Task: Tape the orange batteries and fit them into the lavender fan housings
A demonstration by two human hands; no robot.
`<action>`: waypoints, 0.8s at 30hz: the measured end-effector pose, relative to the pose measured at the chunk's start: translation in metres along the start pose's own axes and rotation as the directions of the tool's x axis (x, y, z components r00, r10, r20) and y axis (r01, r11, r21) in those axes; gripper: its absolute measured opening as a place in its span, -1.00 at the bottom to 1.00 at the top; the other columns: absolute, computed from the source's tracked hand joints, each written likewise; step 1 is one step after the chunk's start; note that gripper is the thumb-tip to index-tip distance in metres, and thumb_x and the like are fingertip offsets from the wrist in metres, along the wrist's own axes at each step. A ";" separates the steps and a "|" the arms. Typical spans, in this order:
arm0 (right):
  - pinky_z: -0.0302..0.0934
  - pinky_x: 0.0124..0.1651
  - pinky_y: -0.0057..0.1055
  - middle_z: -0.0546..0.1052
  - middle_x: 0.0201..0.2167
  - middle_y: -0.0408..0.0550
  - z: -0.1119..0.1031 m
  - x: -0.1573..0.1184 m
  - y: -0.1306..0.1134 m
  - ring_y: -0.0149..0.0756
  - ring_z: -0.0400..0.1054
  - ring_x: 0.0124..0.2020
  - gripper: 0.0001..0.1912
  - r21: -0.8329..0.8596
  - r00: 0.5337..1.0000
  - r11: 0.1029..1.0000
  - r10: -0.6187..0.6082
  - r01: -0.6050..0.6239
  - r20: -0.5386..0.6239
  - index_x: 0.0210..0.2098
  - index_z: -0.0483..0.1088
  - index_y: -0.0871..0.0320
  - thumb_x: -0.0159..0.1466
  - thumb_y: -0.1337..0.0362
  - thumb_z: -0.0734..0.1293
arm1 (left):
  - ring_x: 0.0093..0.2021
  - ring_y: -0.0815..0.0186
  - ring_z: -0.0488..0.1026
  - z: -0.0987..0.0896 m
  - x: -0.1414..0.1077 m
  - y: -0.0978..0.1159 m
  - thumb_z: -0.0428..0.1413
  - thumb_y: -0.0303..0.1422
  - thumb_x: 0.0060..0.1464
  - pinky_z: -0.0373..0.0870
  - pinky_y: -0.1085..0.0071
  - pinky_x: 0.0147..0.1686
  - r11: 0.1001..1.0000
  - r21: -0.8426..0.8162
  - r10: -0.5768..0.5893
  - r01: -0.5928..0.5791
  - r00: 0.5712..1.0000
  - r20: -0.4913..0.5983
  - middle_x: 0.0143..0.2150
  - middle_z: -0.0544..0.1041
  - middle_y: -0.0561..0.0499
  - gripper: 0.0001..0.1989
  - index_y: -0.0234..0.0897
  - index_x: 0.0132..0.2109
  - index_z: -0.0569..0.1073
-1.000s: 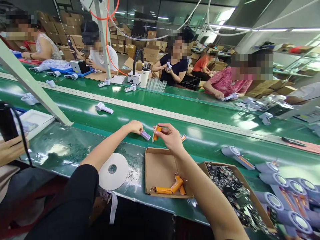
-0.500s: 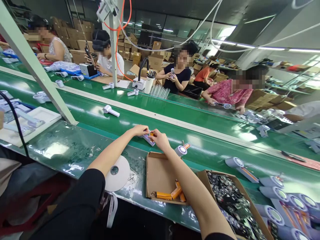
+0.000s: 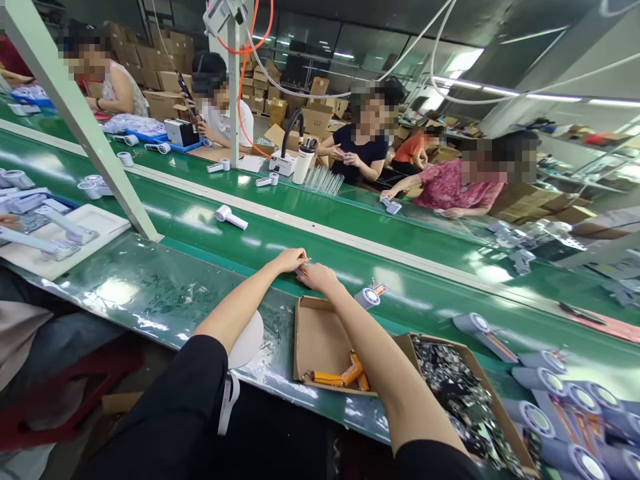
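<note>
Over the near edge of the green belt, my left hand and my right hand meet with fingers closed. Between them is a pale lavender handheld fan, mostly covered by my fingers, so its inner parts cannot be made out. Below my right forearm, a shallow cardboard box holds a few orange-wrapped battery cells. Just right of my hands, another fan lies on the belt with its handle opened and orange showing. A white tape roll is partly hidden behind my left forearm.
A carton of circuit boards stands at the right, beside several piled fans. One fan lies farther up the belt. A slanted metal post rises at the left, near a white tray. Co-workers sit across.
My right hand has turned and closed lower over the fan, hiding the orange piece seen at its fingertips before. Across the belt, a co-worker in pink has reached left with a fan.
</note>
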State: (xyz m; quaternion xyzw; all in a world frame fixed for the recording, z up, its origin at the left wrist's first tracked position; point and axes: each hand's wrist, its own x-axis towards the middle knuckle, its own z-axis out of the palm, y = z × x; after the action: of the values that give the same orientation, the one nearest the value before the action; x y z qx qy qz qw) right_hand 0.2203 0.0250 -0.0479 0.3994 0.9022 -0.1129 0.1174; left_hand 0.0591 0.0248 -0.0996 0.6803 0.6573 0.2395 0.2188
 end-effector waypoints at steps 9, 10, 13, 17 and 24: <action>0.30 0.33 -0.23 0.55 0.28 0.08 -0.031 -0.072 0.039 -0.07 0.47 0.27 -0.55 0.181 0.987 0.983 -0.013 0.043 -0.162 0.31 0.50 0.14 0.56 0.18 0.19 | 0.31 0.00 0.41 -0.037 -0.103 0.023 0.32 -0.30 0.14 0.31 0.10 0.35 0.998 0.018 0.061 -0.059 0.989 -0.135 0.27 0.54 -0.22 -0.46 -0.25 0.25 0.47; 0.32 0.32 -0.21 0.57 0.26 0.08 -0.025 -0.096 0.043 -0.08 0.49 0.24 -0.55 0.242 0.977 0.967 -0.022 0.074 -0.212 0.29 0.51 0.15 0.55 0.17 0.19 | 0.33 0.01 0.41 -0.043 -0.137 0.016 0.35 -0.27 0.11 0.29 0.13 0.37 0.994 0.027 0.106 -0.104 0.990 -0.094 0.29 0.54 -0.19 -0.42 -0.21 0.26 0.49; 0.47 0.15 -0.18 0.68 0.08 0.03 0.007 -0.176 0.047 -0.05 0.61 0.06 -0.64 0.478 0.944 0.843 -0.096 0.245 -0.314 0.10 0.64 0.07 0.46 0.10 0.33 | 0.38 -0.02 0.39 -0.056 -0.251 -0.013 0.42 -0.12 0.02 0.28 0.07 0.39 0.949 0.157 0.248 -0.274 0.955 0.165 0.27 0.58 -0.12 -0.36 -0.04 0.25 0.54; 0.52 -0.09 -0.28 0.74 -0.17 -0.01 0.038 -0.250 0.028 -0.09 0.66 -0.16 -0.71 0.654 0.938 0.674 -0.207 0.343 -0.279 -0.13 0.71 0.03 0.43 0.04 0.38 | 0.51 -0.11 0.21 -0.064 -0.351 -0.036 0.46 -0.18 -0.07 0.27 -0.15 0.38 0.898 0.399 0.107 -0.186 0.971 0.213 0.42 0.44 -0.15 -0.12 0.12 0.40 0.40; 0.37 -0.42 -0.44 0.71 -0.32 -0.04 0.048 -0.240 -0.052 -0.29 0.53 -0.47 -0.63 0.849 0.973 0.484 -0.189 0.211 -0.133 0.01 0.65 0.11 0.32 0.04 0.47 | 0.39 -0.15 0.27 -0.064 -0.355 0.006 0.43 -0.26 0.05 0.40 -0.09 0.35 0.888 0.413 0.272 -0.204 0.956 -0.112 0.26 0.55 -0.21 -0.25 -0.13 0.37 0.43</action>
State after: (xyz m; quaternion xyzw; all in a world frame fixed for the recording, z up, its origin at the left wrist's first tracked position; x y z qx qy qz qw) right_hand 0.3439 -0.1899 -0.0152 0.2987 0.7688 -0.5526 -0.1194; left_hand 0.0172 -0.3313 -0.0589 0.7635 0.6194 0.1825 -0.0105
